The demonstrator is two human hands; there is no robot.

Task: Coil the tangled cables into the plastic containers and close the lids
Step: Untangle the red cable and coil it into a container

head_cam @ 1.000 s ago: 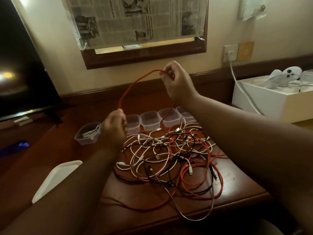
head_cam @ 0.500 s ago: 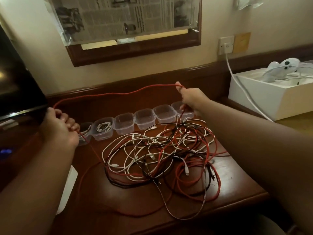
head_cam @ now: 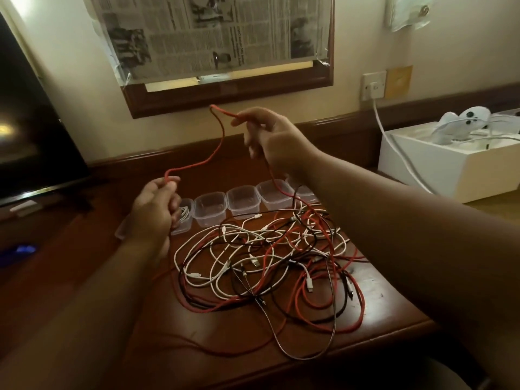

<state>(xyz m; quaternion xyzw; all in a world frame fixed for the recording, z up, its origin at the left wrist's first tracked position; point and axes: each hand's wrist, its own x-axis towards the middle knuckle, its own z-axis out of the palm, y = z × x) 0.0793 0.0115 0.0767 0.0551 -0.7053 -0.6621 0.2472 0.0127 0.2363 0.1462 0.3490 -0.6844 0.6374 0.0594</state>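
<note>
Two hands lifted one red cable at centre frame.
Your left hand and right hand each kept a closed grip on it above the tangled cables on the table.

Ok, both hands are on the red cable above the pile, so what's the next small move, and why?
Probably bring the right hand to the left hand and lay its span of red cable there as a loop. Both hands pinch it with slack between them, while its tail still runs down into the tangled pile, so coiling draws it free.
</note>
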